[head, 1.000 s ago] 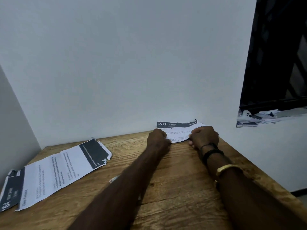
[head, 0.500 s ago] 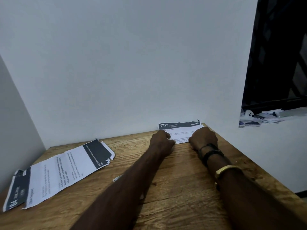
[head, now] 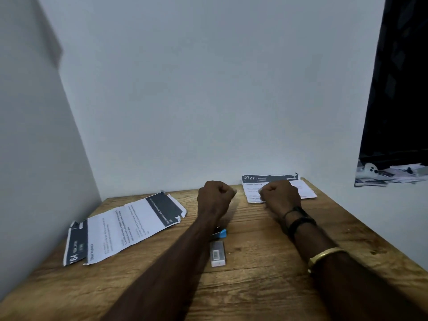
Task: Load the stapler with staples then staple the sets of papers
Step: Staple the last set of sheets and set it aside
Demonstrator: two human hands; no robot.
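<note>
Lying at 6 o'clock from the left fist (head: pixel 214 196), half under that forearm: blue stapler (head: pixel 220 234), staple box (head: pixel 217 253) just nearer. Both hands clenched, grasping nothing visible; right fist (head: pixel 279 193) over the papers (head: pixel 305 192) at 1 o'clock, second set (head: pixel 125 228) at 9 o'clock. Risk: forearm sweeping stapler or box off the desk (head: pixel 266 286); loose sheets sliding askew.

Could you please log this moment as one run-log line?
left hand: fist, empty | right hand: fist over far papers | staple box: on table | stapler: unseen
</note>
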